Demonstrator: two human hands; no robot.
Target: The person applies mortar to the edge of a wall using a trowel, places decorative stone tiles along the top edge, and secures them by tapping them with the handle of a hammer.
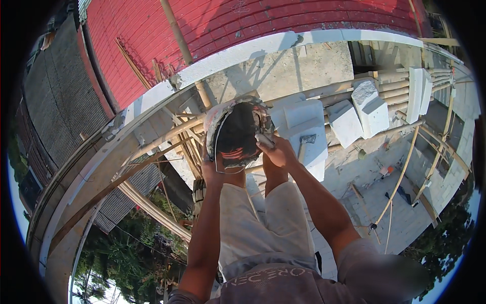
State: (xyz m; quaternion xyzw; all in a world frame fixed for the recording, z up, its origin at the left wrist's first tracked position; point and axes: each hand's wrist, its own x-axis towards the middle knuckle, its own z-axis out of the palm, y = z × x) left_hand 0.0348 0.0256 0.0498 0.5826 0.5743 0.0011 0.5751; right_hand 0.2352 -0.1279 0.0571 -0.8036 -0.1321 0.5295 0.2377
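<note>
Steadying a round, mortar-crusted bucket with a dark inside and a thin wire handle, the left hand lies against its near left side; its fingers are mostly hidden, so how far they close cannot be told. The right hand is closed around a stubby, pale grey handle-like piece at the bucket's right rim, and whatever that piece joins to cannot be made out. The bucket sits in front of the person's knees, its mouth facing up toward the head, and it hides what lies directly beneath. Just right of the right hand, a hammer-like tool with a grey head and light handle rests on large white rectangular blocks. Farther right, a rough-topped white block leans beside another pale one, on long tan bamboo poles running off to the side. More bamboo and a long brown wooden plank crowd the space to the left, and a slanting bamboo pole crosses beyond the bucket. Past it lie a flat grey concrete slab, a curved white-painted ledge and a red tiled roof. Below, on the right, a pale grey floor shows between the poles; green foliage fills the lower left.
</note>
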